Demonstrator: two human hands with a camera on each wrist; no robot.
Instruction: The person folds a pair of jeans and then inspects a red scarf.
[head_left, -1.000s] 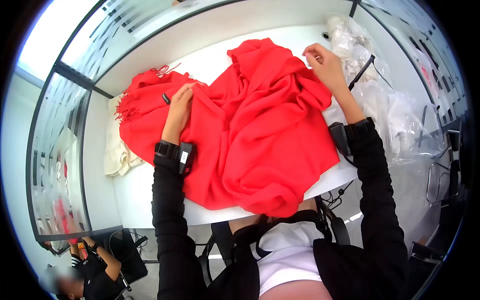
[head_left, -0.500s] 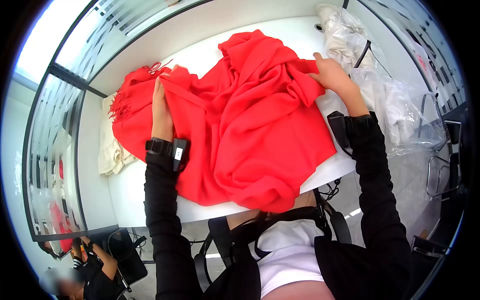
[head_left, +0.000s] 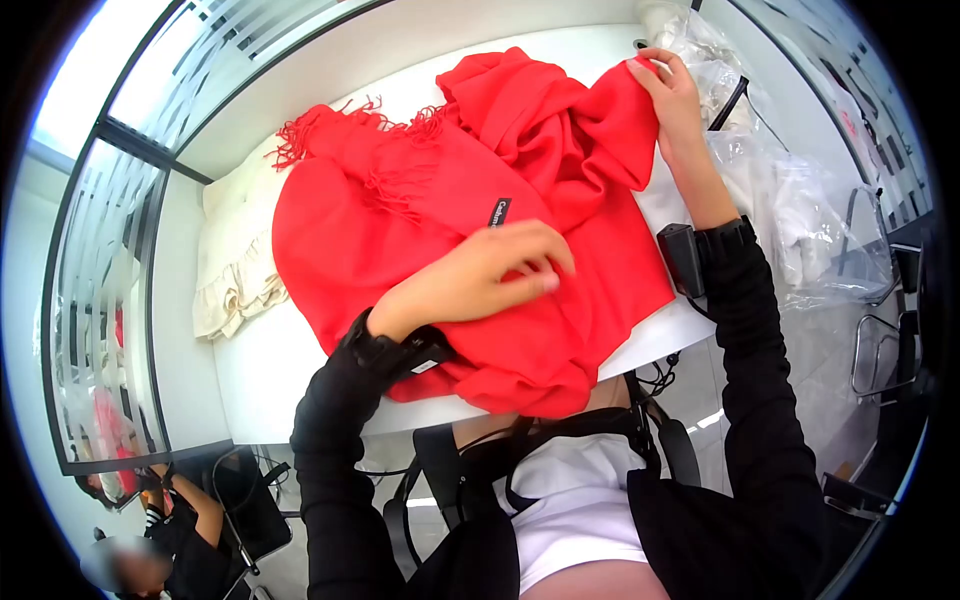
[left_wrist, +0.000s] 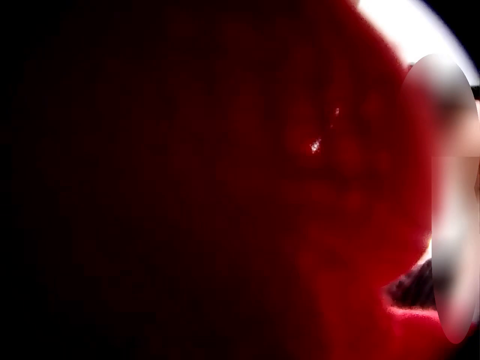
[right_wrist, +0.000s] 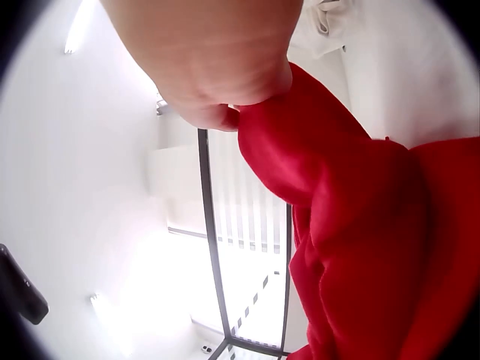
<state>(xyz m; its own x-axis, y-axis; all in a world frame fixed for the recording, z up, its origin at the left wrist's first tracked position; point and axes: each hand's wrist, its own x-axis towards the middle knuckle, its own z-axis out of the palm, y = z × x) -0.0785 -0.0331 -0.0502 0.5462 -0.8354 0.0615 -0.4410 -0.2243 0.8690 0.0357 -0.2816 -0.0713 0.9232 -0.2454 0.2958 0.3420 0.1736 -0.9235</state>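
Note:
A red fringed scarf [head_left: 340,225] lies bunched over the white table in the head view, its dark label [head_left: 500,212] facing up near the middle. My left hand [head_left: 480,275] is over the front middle of the scarf, slightly blurred, with fingers loosely bent and no cloth seen between them. At the far right my right hand [head_left: 675,105] pinches a raised corner of the scarf between thumb and fingers. That corner hangs from the right hand [right_wrist: 210,60] in the right wrist view too. Dark red cloth [left_wrist: 337,225] fills most of the left wrist view.
Folded cream cloth [head_left: 235,240] with a ruffled edge lies at the table's left. Clear plastic bags [head_left: 790,230] holding pale items stand along the right side. Low partitions [head_left: 280,100] enclose the table [head_left: 270,380]. Another person [head_left: 185,540] sits at lower left.
My left hand has moved from the scarf's left part to its front middle, and the fringed left part now lies folded inward. My right hand has taken the right corner and raised it away from me.

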